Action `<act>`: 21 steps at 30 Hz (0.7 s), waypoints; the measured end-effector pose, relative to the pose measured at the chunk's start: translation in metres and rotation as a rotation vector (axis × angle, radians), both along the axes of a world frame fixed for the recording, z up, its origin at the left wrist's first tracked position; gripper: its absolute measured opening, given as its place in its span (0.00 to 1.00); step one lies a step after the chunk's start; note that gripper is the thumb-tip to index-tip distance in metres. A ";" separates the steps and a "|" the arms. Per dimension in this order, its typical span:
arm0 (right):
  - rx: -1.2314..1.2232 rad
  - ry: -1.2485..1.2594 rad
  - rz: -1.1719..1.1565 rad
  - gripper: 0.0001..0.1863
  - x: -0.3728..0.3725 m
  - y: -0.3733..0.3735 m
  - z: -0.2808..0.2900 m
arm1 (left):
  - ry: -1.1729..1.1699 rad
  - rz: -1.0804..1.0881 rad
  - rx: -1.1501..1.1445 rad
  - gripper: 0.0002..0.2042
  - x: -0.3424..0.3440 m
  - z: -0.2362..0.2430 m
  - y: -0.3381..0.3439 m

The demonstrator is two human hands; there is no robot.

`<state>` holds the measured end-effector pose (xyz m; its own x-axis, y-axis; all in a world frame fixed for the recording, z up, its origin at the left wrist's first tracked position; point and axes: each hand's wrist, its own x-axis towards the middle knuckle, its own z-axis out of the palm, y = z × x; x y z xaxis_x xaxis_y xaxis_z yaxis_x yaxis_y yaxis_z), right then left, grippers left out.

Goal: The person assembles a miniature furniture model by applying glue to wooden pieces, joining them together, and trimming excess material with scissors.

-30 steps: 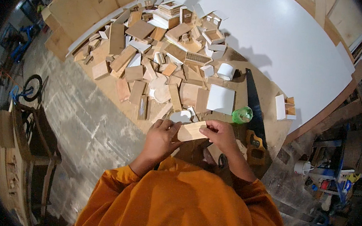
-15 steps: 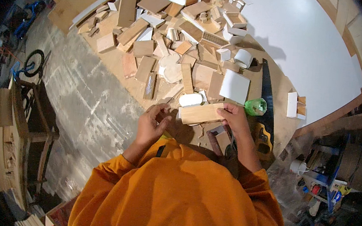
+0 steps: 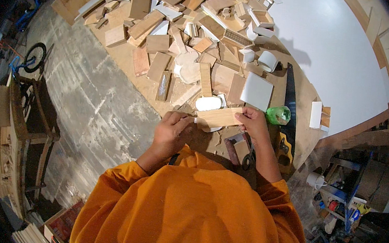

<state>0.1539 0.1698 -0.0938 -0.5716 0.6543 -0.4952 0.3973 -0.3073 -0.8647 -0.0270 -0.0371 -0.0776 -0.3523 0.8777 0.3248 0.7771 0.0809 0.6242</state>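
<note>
My right hand [image 3: 255,123] grips the right end of a flat, light wooden block [image 3: 220,117] between thumb and fingers. My left hand [image 3: 171,129] is closed, its fingertips pinched beside the block's left end. A small white bit shows at those fingertips; I cannot make out what it is. Just beyond the block lies a white rounded piece [image 3: 208,104]. Right of my right hand sits a green translucent plastic container [image 3: 278,115]. Scissors with dark handles [image 3: 248,161] lie below my right wrist, partly hidden by it.
Wood offcuts [image 3: 157,43] are heaped across the far side of the work surface. A handsaw with a yellow handle [image 3: 286,150] lies to the right, near a white panel [image 3: 347,65]. A small white-and-wood box [image 3: 320,115] stands on the panel's near edge. At left is a wooden frame [image 3: 22,139].
My left hand has moved right and up to the block's left end, and its fingers have closed. My right hand keeps hold of the block. The view has shifted slightly.
</note>
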 end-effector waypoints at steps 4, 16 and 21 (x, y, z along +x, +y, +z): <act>0.002 0.017 -0.013 0.05 0.003 -0.001 0.001 | 0.033 -0.060 0.061 0.15 0.002 0.000 0.003; -0.017 0.073 0.026 0.06 0.016 0.005 -0.006 | -0.021 -0.077 0.065 0.14 0.006 0.001 -0.001; -0.035 0.041 0.006 0.05 0.013 0.005 0.000 | -0.017 -0.066 0.094 0.14 0.005 -0.002 0.000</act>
